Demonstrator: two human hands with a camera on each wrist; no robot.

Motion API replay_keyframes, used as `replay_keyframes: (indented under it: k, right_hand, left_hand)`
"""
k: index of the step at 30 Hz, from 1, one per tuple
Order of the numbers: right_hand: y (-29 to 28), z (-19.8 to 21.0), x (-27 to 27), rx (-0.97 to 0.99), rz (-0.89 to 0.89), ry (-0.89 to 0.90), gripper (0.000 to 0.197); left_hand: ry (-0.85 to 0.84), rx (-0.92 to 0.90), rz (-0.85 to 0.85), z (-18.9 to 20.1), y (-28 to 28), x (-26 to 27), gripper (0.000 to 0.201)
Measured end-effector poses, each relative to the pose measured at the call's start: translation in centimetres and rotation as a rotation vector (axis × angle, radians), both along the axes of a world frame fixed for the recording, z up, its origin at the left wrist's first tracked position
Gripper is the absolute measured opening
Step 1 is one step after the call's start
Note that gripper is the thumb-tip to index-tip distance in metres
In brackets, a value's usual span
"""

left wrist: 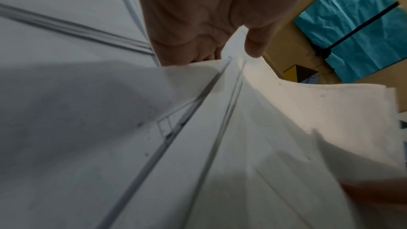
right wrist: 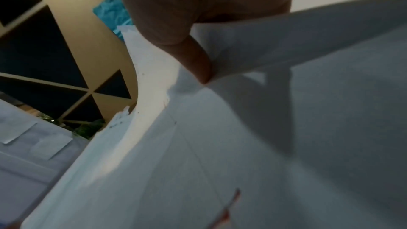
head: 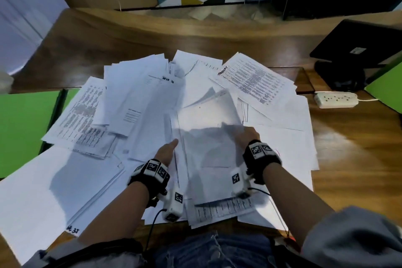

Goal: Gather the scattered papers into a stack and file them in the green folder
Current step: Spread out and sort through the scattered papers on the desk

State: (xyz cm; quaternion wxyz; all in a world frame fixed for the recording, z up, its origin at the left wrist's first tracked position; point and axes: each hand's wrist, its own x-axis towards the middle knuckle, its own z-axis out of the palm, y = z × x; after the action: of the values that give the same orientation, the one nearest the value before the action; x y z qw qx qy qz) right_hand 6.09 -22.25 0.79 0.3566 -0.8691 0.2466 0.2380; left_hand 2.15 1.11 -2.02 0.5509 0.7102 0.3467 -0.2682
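Many white papers (head: 139, 98) lie fanned across the wooden desk, some printed, some blank. A bundle of sheets (head: 208, 137) is lifted off the pile in the middle, its far end curling up. My left hand (head: 167, 150) grips the bundle's left edge, thumb on top (left wrist: 255, 44). My right hand (head: 248, 135) grips its right edge, thumb pressed against the sheets (right wrist: 198, 65). The wrist views show the sheets (left wrist: 220, 128) bending between the hands. A green folder (head: 24, 128) lies open at the left, partly under the papers.
Another green panel (head: 387, 85) stands at the right edge. A white power strip (head: 336, 99) and a black monitor (head: 356, 43) on its stand sit at the right back. Bare desk wood (head: 352, 154) shows right of the papers.
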Motion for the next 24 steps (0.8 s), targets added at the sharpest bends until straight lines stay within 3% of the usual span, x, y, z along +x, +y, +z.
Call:
replay_keyframes:
  k: [3, 7, 10, 14, 16, 19, 21, 24]
  right_hand:
    - [0.8, -1.2, -0.6, -0.051, -0.032, -0.027, 0.049]
    - [-0.1, -1.9, -0.9, -0.234, 0.037, -0.017, 0.078]
    - [0.2, -2.0, -1.3, -0.031, 0.145, 0.062, 0.107]
    - [1.8, -2.6, -2.2, 0.151, 0.217, 0.047, 0.129]
    - [0.7, -2.6, -2.6, 0.105, 0.195, 0.056, 0.113]
    - [-3.1, -2.4, -2.8, -0.199, -0.004, 0.014, 0.078]
    - [-6.2, -2.4, -3.2, -0.362, -0.194, 0.038, 0.074]
    - [-10.4, -2.4, -4.9, -0.342, -0.491, 0.027, 0.079]
  left_hand:
    - [0.004, 0.025, -0.048, -0.2, -0.1, -0.1, 0.060]
    - [-0.002, 0.104, -0.159, -0.4, -0.1, -0.2, 0.060]
    - [-0.063, 0.115, -0.202, -0.4, -0.5, -0.4, 0.062]
    - [-0.131, 0.199, -0.268, -0.8, -0.9, -0.6, 0.037]
    - [-0.152, 0.245, -0.286, -1.0, -0.4, -0.6, 0.036]
    - [-0.145, 0.337, -0.314, -1.6, 0.8, -0.4, 0.042]
    - [-0.146, 0.389, -0.344, -1.7, 1.5, -0.4, 0.039]
    - [-0.150, 0.425, -0.393, -1.7, 1.9, -0.3, 0.038]
